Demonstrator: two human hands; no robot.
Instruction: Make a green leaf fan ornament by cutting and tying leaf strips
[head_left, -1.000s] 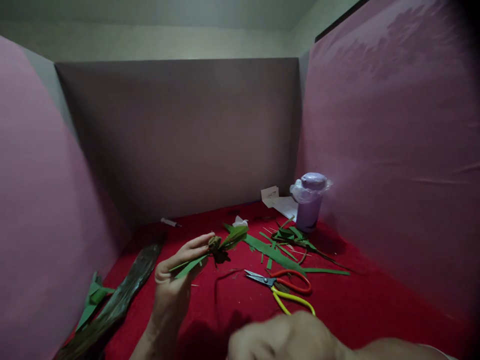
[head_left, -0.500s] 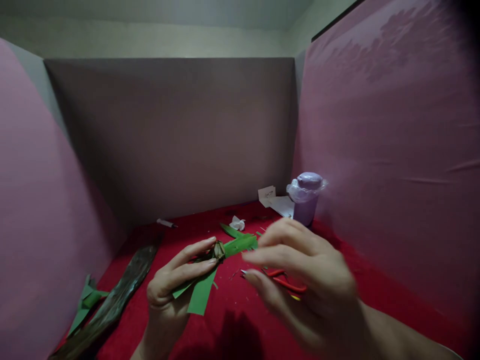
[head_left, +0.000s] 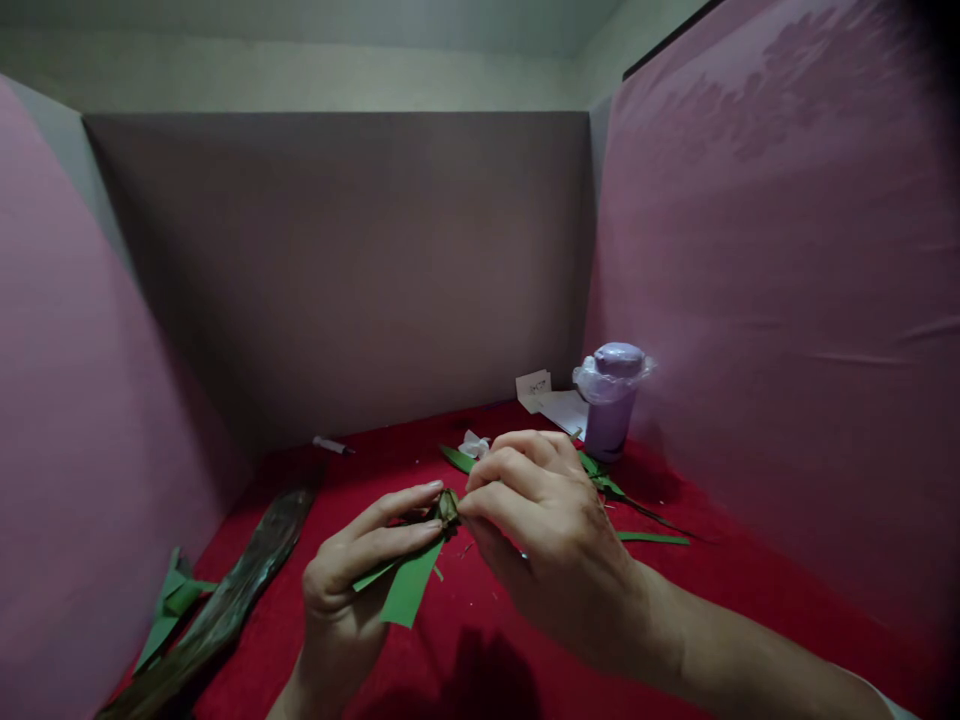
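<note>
My left hand (head_left: pixel 356 560) is closed around a small bundle of folded leaf (head_left: pixel 448 508), brownish-green at its tip. A wide green leaf strip (head_left: pixel 409 590) hangs down from below its fingers. My right hand (head_left: pixel 547 510) meets the bundle's right end, with thumb and forefinger pinched together against it. Whatever lies between those fingertips is too small to make out clearly. A small metal tip (head_left: pixel 525 555) shows at the edge of the right hand, and the rest of that tool is hidden behind the hand.
On the red cloth (head_left: pixel 285 600), a long dark dried strip (head_left: pixel 247 570) and a folded green leaf piece (head_left: pixel 176 605) lie left. A syringe (head_left: pixel 332 445), white crumpled paper (head_left: pixel 474 444) and a purple container (head_left: pixel 611 415) stand farther back. Leaf scraps (head_left: pixel 600 475) lie right. Panels enclose three sides.
My right hand has moved left, from apart to the bundle's end, and its fingers have closed. It now covers the red-handled tool. My left hand has shifted slightly right with the bundle.
</note>
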